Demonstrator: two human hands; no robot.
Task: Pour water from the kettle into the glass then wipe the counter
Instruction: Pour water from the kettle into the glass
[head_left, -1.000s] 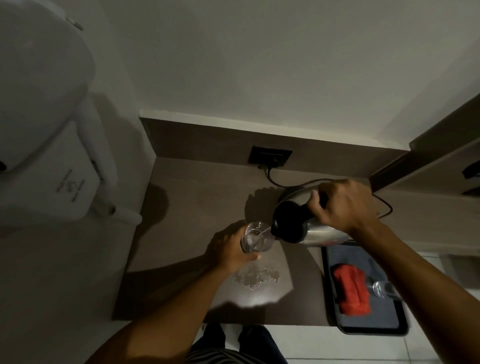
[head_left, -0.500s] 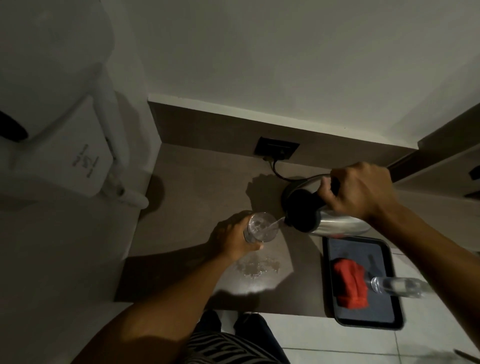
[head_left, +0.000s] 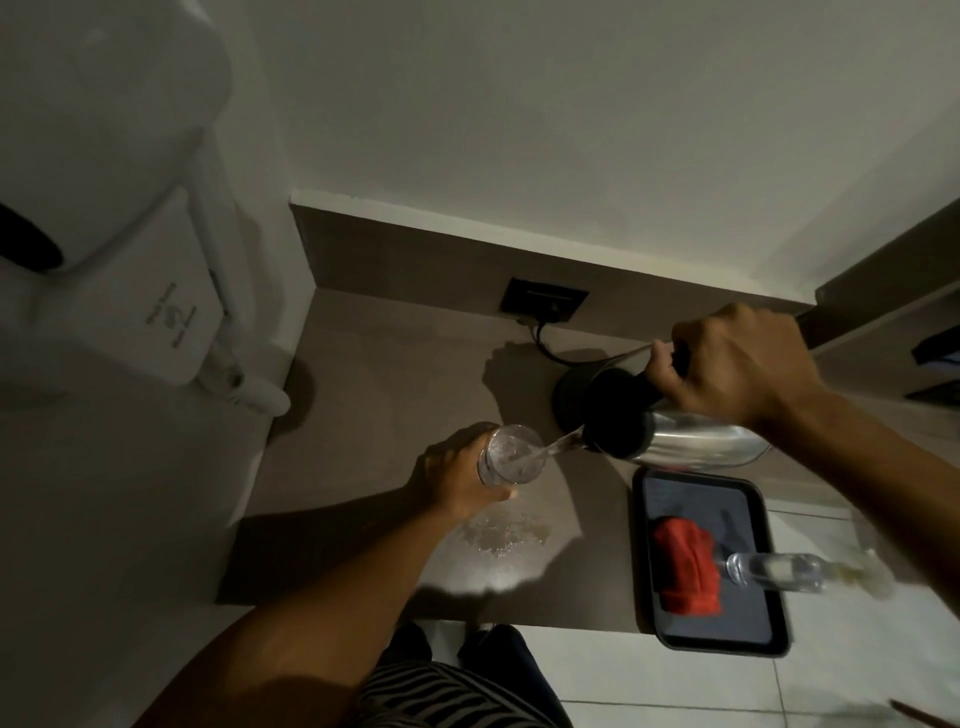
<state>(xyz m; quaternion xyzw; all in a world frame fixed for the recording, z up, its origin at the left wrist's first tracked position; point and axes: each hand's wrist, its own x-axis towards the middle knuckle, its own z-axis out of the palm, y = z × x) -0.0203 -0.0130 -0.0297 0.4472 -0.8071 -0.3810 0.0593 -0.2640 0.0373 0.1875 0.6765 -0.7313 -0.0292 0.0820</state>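
Right hand (head_left: 737, 364) grip closed on kettle (head_left: 670, 434) handle, tilted, water streaming into glass (head_left: 511, 454) held in left hand (head_left: 457, 478) grip above desk (head_left: 374, 415) middle. Spill (head_left: 501, 532) near front edge; red cloth (head_left: 685, 566) on tray (head_left: 644, 545) at front right corner.

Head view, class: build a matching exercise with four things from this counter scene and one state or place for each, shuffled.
Things:
1. kettle
2. glass
3. red cloth
4. puddle

States:
A. lying on the dark tray
B. held by the left hand
C. tilted, pouring water
D. spread on the counter

Pairs: 1-C, 2-B, 3-A, 4-D
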